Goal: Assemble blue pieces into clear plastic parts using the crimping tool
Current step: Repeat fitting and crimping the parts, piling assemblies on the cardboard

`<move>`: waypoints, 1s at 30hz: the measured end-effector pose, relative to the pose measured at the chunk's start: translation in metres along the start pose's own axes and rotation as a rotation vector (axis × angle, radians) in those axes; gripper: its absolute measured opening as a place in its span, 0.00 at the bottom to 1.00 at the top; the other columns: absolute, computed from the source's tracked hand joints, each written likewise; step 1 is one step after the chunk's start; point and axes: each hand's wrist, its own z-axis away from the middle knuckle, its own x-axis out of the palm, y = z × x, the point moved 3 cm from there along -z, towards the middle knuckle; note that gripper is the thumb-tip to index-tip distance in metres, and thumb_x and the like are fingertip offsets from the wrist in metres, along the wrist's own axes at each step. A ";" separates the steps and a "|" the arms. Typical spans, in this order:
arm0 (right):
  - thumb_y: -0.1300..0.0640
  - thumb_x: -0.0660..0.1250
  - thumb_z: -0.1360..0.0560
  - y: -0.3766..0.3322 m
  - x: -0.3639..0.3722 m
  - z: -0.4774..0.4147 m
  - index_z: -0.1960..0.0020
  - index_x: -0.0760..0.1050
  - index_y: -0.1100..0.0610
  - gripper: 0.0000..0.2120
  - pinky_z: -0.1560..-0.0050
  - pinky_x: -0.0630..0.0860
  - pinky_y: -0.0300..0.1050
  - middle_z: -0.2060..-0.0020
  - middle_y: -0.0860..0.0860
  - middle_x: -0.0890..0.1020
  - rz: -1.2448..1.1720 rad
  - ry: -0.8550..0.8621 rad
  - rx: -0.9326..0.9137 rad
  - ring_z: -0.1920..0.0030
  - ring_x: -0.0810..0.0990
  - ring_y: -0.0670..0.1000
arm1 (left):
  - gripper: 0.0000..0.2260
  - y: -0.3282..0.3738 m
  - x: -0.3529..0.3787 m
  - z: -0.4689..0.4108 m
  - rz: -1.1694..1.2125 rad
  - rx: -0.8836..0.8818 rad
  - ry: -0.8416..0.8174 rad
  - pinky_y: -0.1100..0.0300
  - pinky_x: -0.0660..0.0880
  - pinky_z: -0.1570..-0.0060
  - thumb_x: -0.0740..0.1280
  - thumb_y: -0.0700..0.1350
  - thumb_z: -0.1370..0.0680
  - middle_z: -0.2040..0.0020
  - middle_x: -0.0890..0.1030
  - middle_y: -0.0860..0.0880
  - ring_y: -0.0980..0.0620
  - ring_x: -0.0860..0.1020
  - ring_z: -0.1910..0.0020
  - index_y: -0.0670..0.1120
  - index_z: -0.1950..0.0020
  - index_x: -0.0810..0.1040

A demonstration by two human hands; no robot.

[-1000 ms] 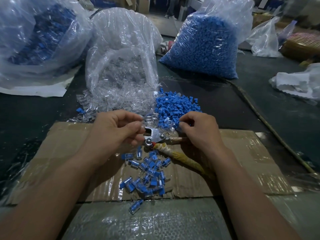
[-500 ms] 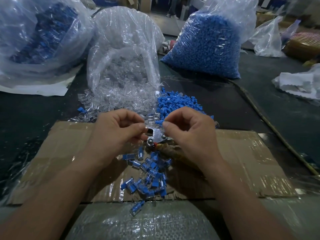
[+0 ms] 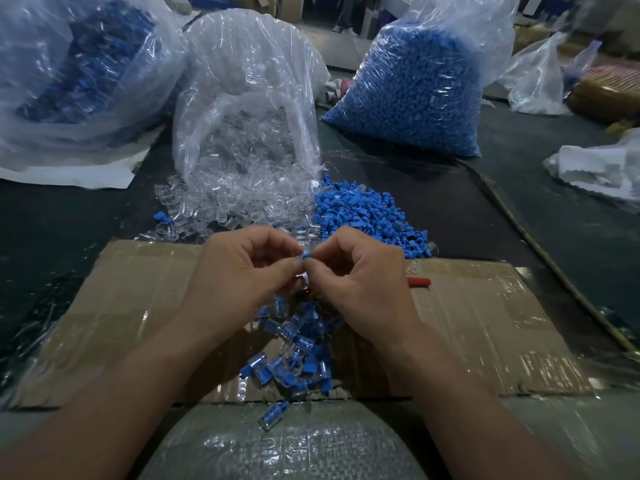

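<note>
A small, solid blue piece (image 3: 306, 257) is held just above the far half of the cardboard (image 3: 485, 323). The right hand (image 3: 363, 275) pinches it, fingers curled tight. The left hand (image 3: 242, 271) meets it fingertip to fingertip, fingers closed on what seems a clear plastic part (image 3: 301, 276), though it is blurred. The crimping tool (image 3: 419, 281) shows a red handle end on the cardboard's right half.

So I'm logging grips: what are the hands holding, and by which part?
The right hand pinches a blue piece by its right end. The left hand pinches what looks like a clear part against it, the hold hidden by its fingers.
</note>
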 end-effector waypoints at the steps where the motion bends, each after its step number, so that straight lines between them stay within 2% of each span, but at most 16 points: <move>1: 0.60 0.72 0.31 0.000 -0.001 -0.001 0.63 0.75 0.51 0.08 0.66 0.74 0.31 0.70 0.42 0.77 -0.036 -0.014 0.005 0.67 0.78 0.40 | 0.08 -0.001 -0.001 -0.001 0.030 -0.019 0.007 0.68 0.75 0.72 0.70 0.33 0.31 0.69 0.83 0.47 0.55 0.80 0.72 0.46 0.62 0.79; 3: 0.59 0.74 0.32 0.001 -0.003 -0.002 0.58 0.75 0.49 0.09 0.61 0.75 0.31 0.66 0.43 0.78 -0.087 -0.028 -0.011 0.63 0.78 0.41 | 0.08 -0.002 -0.003 -0.003 0.090 -0.057 0.000 0.68 0.75 0.72 0.69 0.32 0.31 0.70 0.82 0.46 0.53 0.80 0.73 0.44 0.62 0.78; 6: 0.60 0.73 0.32 0.000 -0.005 -0.003 0.49 0.77 0.48 0.14 0.53 0.77 0.37 0.57 0.41 0.79 -0.135 -0.082 -0.052 0.55 0.79 0.43 | 0.06 -0.003 -0.004 -0.003 0.184 -0.118 -0.034 0.66 0.75 0.74 0.69 0.33 0.33 0.71 0.82 0.45 0.53 0.79 0.75 0.43 0.63 0.78; 8: 0.62 0.72 0.32 0.001 -0.005 -0.003 0.47 0.77 0.50 0.15 0.52 0.78 0.40 0.56 0.42 0.80 -0.184 -0.108 -0.080 0.54 0.80 0.45 | 0.03 -0.005 -0.005 -0.004 0.243 -0.177 -0.059 0.65 0.75 0.75 0.70 0.37 0.37 0.71 0.81 0.44 0.52 0.79 0.75 0.45 0.66 0.80; 11: 0.62 0.73 0.33 0.004 -0.007 -0.003 0.47 0.77 0.54 0.16 0.51 0.78 0.40 0.58 0.44 0.81 -0.207 -0.096 -0.109 0.55 0.81 0.44 | 0.04 -0.006 -0.004 -0.005 0.297 -0.244 -0.107 0.64 0.75 0.75 0.70 0.40 0.40 0.72 0.81 0.44 0.51 0.79 0.75 0.47 0.68 0.82; 16: 0.63 0.73 0.34 0.007 -0.007 -0.004 0.45 0.76 0.56 0.18 0.53 0.79 0.40 0.57 0.47 0.81 -0.168 -0.119 -0.197 0.55 0.81 0.46 | 0.05 -0.007 -0.002 -0.006 0.311 -0.257 -0.135 0.64 0.74 0.77 0.70 0.40 0.41 0.73 0.80 0.43 0.51 0.79 0.76 0.49 0.68 0.83; 22: 0.63 0.73 0.35 0.009 -0.009 -0.003 0.48 0.78 0.58 0.16 0.54 0.81 0.46 0.58 0.53 0.84 -0.197 -0.062 -0.187 0.57 0.83 0.49 | 0.06 -0.007 -0.003 -0.005 0.352 -0.251 -0.172 0.65 0.75 0.75 0.70 0.38 0.39 0.71 0.81 0.42 0.50 0.80 0.74 0.48 0.67 0.83; 30: 0.66 0.73 0.35 0.014 -0.009 -0.003 0.48 0.78 0.62 0.16 0.53 0.80 0.44 0.57 0.54 0.83 -0.183 -0.078 -0.165 0.56 0.83 0.49 | 0.06 -0.009 -0.002 -0.006 0.357 -0.258 -0.175 0.64 0.76 0.74 0.70 0.38 0.39 0.69 0.82 0.41 0.49 0.81 0.73 0.47 0.67 0.83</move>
